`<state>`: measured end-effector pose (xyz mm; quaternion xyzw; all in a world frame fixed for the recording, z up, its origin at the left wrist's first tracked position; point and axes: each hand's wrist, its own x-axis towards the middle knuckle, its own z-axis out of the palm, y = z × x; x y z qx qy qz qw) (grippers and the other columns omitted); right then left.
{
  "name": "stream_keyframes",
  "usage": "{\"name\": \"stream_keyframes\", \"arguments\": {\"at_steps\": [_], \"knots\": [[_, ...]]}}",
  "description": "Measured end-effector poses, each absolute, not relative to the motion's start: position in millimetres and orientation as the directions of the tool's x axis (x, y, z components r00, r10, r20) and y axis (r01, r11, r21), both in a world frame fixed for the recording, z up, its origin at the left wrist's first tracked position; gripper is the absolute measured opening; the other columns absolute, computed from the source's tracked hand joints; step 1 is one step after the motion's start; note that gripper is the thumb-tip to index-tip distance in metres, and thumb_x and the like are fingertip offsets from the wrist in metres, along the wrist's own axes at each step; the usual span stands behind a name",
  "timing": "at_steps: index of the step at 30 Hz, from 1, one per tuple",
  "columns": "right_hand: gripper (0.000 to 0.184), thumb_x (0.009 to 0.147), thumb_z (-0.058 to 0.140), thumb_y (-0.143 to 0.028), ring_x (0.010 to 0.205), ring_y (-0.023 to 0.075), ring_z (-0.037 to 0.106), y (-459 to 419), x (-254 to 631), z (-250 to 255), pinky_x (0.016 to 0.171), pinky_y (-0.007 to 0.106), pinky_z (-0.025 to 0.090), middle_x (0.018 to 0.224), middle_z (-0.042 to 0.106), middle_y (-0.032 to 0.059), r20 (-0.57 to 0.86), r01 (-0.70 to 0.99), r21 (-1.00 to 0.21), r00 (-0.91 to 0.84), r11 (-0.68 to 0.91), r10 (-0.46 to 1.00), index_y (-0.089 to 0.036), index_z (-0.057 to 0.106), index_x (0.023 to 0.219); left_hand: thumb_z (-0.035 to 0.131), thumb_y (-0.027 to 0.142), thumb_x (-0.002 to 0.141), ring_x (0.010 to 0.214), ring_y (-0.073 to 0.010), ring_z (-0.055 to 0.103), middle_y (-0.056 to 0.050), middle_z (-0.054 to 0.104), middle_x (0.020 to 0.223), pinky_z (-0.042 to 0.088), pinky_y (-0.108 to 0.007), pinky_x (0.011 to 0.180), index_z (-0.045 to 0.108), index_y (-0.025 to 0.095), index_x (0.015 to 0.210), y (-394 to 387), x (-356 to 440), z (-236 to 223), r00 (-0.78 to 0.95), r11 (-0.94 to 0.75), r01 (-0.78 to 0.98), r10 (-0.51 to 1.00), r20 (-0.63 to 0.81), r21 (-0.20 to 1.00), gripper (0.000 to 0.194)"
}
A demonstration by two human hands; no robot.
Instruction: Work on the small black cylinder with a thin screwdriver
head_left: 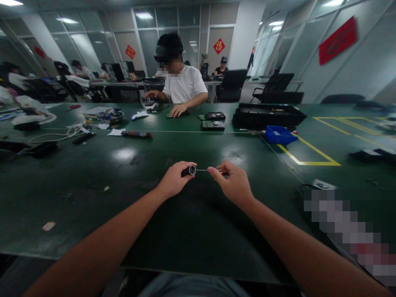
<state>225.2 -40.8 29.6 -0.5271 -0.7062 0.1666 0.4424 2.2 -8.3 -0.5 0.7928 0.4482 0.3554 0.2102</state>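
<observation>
In the head view my left hand (175,178) is closed around a short black cylinder (192,170), whose round, silver-rimmed end faces me. My right hand (232,180) pinches a thin metal rod (201,170). The rod lies level between the hands, its far end at the rim of the cylinder; whether it touches or goes inside I cannot tell. Fingers hide the rest of both items. Both hands are above the green table (148,231), near its front edge.
Across the table a person (185,84) handles a small part. Hard drives (213,125), a black tray (267,115) and a blue bin (281,135) stand ahead to the right. An electric screwdriver (136,134), a cable (58,134) and scraps lie to the left.
</observation>
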Motion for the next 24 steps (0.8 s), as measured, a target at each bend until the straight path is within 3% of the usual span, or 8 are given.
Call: {"name": "stream_keyframes", "arguments": {"at_steps": [6, 11, 14, 18, 24], "knots": [[0.013, 0.092, 0.06, -0.034, 0.078, 0.019, 0.068, -41.5, 226.1, 30.8, 0.071, 0.032, 0.049, 0.087, 0.072, 0.0034, 0.468, 0.508, -0.722, -0.14, 0.469, 0.872, -0.022, 0.064, 0.096, 0.068, 0.019, 0.086, 0.114, -0.0214, 0.06, -0.004, 0.067, 0.12, 0.044, -0.04, 0.103, 0.065, 0.024, 0.123, -8.6, 2.7, -0.3, 0.363, -0.521, 0.563, 0.853, 0.374, 0.642, 0.037], [0.032, 0.101, 0.043, -0.044, 0.059, 0.0165, 0.061, -41.4, 225.5, 31.7, 0.06, 0.03, 0.043, 0.063, 0.062, -0.0014, 0.398, 0.528, -0.744, -0.141, 0.409, 0.906, -0.023, 0.066, 0.092, 0.069, 0.018, 0.085, 0.114, -0.021, 0.06, -0.004, 0.068, 0.12, 0.044, -0.039, 0.104, 0.066, 0.023, 0.121, -9.1, 3.3, 0.3, 0.364, -0.528, 0.553, 0.849, 0.382, 0.645, 0.036], [0.025, 0.1, 0.046, -0.04, 0.06, 0.0171, 0.06, -41.7, 224.4, 30.0, 0.059, 0.031, 0.043, 0.067, 0.063, -0.0006, 0.417, 0.517, -0.754, -0.1, 0.405, 0.903, -0.023, 0.064, 0.101, 0.069, 0.018, 0.085, 0.114, -0.0212, 0.06, -0.004, 0.068, 0.12, 0.044, -0.04, 0.104, 0.066, 0.024, 0.122, -9.8, 3.7, 0.4, 0.367, -0.528, 0.55, 0.849, 0.381, 0.646, 0.037], [0.02, 0.093, 0.057, -0.036, 0.077, 0.0203, 0.067, -40.0, 222.3, 25.6, 0.072, 0.035, 0.051, 0.086, 0.07, 0.0044, 0.423, 0.34, -0.848, -0.026, 0.406, 0.906, -0.023, 0.058, 0.107, 0.07, 0.018, 0.085, 0.114, -0.0217, 0.06, -0.005, 0.067, 0.121, 0.044, -0.041, 0.104, 0.066, 0.025, 0.123, -10.3, 4.3, 0.3, 0.363, -0.512, 0.555, 0.858, 0.363, 0.655, 0.038], [0.026, 0.089, 0.062, -0.046, 0.077, 0.0186, 0.066, -26.7, 219.9, 16.2, 0.079, 0.038, 0.056, 0.085, 0.068, 0.0043, 0.264, -0.042, -0.963, 0.059, 0.267, 0.963, -0.021, 0.064, 0.093, 0.069, 0.019, 0.086, 0.116, -0.0211, 0.059, -0.004, 0.066, 0.123, 0.043, -0.04, 0.106, 0.064, 0.025, 0.125, -9.7, 5.2, 1.7, 0.354, -0.52, 0.553, 0.854, 0.382, 0.65, 0.04]]}}
